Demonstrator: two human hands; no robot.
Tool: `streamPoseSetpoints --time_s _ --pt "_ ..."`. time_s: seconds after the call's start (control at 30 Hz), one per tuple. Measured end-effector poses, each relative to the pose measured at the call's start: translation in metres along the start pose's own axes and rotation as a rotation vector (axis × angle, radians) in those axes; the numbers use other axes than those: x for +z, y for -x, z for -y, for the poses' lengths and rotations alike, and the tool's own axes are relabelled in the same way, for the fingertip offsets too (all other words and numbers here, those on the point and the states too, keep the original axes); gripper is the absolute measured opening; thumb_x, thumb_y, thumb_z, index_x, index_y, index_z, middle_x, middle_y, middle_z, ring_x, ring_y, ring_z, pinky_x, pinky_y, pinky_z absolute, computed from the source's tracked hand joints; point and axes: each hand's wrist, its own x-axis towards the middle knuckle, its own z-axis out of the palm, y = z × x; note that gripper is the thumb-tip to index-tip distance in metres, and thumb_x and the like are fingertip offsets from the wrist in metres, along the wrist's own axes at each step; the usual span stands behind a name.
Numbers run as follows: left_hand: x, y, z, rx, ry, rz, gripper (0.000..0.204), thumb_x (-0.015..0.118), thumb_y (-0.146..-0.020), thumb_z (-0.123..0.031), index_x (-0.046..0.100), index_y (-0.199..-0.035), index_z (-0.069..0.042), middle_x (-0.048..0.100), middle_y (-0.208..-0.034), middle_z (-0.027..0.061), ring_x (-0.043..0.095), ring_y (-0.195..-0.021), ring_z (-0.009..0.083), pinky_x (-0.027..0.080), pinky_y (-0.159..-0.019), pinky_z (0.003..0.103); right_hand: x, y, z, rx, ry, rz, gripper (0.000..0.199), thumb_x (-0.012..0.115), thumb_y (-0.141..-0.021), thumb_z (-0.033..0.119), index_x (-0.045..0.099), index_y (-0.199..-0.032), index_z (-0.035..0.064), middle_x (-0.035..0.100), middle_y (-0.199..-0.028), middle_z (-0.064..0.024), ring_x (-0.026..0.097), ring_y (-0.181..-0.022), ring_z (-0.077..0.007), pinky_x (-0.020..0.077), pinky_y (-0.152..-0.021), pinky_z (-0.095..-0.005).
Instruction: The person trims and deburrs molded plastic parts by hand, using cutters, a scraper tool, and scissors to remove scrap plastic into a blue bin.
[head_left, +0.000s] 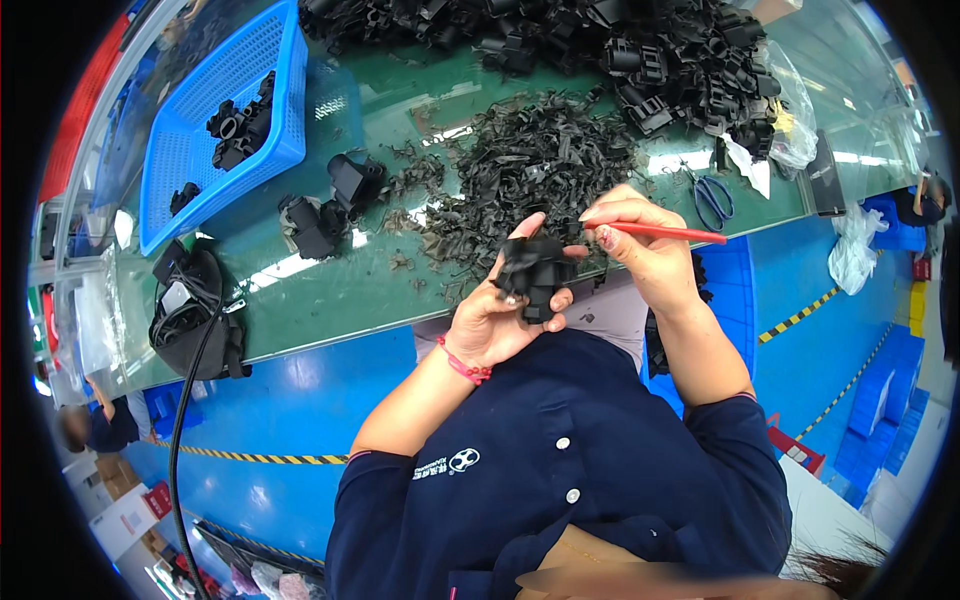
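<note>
My left hand (490, 320) grips the black plastic part (533, 275) above the worktop's (340, 290) near edge, turned toward the red-handled tool (665, 232) pinched in my right hand (645, 250), shavings (530, 165) heaped beyond.

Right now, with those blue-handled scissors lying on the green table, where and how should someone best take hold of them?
Probably by the two looped handles. The scissors lie flat and apart from the black scrap heap, with the blue loops toward the table's near edge and the blades pointing away toward the pile of black parts. Coming from the near edge, beside the right hand, reaches the loops first.
</note>
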Motion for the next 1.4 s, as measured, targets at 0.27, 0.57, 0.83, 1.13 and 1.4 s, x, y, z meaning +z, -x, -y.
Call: streamPoseSetpoints --time_s 0.27,0.57,0.83,1.13,1.4 --pt "0.000 0.001 0.001 0.022 -0.017 -0.054 0.077 0.056 -0.076 -0.026 0.018 -0.143 -0.026 0.040 -0.128 0.0113 0.047 -0.078 0.0200 0.042 -0.068 0.033 0.007 -0.003 -0.003 -0.005 0.065 0.047 0.016 0.063 -0.082 0.006 0.066 -0.097 0.0011 0.063 -0.101 -0.0116 0.059 -0.095 -0.0201 0.0460 -0.086 -0.0302" --pt "-0.015 0.004 0.002 -0.121 -0.026 -0.048 0.062 0.043 -0.088 -0.056 0.028 -0.138 -0.022 0.046 -0.123 0.0168 0.045 -0.061 0.0133 0.039 -0.051 0.024 0.004 -0.002 -0.002 0.043 0.122 0.076 0.019 0.065 -0.081 0.008 0.066 -0.099 0.0012 0.060 -0.083 -0.0057 0.057 -0.077 -0.0108 0.0457 -0.062 -0.0235" --pt "0.009 0.000 0.006 -0.087 -0.354 -0.213 0.059 0.030 -0.092 -0.057 0.042 -0.125 -0.010 0.055 -0.107 0.0142 0.049 -0.059 0.0146 0.039 -0.047 0.026 0.004 -0.008 -0.004 0.038 0.163 0.115 0.015 0.066 -0.079 0.007 0.067 -0.093 0.0014 0.062 -0.088 -0.0070 0.059 -0.086 -0.0148 0.0476 -0.074 -0.0273" --pt "0.015 0.002 0.006 -0.080 -0.346 -0.258 0.045 0.037 -0.095 -0.043 0.045 -0.116 -0.004 0.053 -0.089 0.0080 0.047 -0.059 0.0136 0.038 -0.048 0.025 0.003 -0.012 -0.007 0.006 0.206 0.150 0.014 0.066 -0.077 0.007 0.067 -0.089 0.0015 0.067 -0.097 -0.0106 0.055 -0.105 -0.0258 0.0428 -0.092 -0.0390" --pt "0.014 0.002 0.005 -0.089 -0.295 -0.267 0.039 0.040 -0.095 -0.041 0.045 -0.110 -0.005 0.052 -0.086 0.0077 0.046 -0.057 0.0137 0.037 -0.046 0.025 0.004 -0.011 -0.006 0.015 0.185 0.137 0.012 0.065 -0.078 0.007 0.068 -0.089 0.0033 0.067 -0.094 -0.0062 0.057 -0.104 -0.0237 0.0442 -0.090 -0.0370"
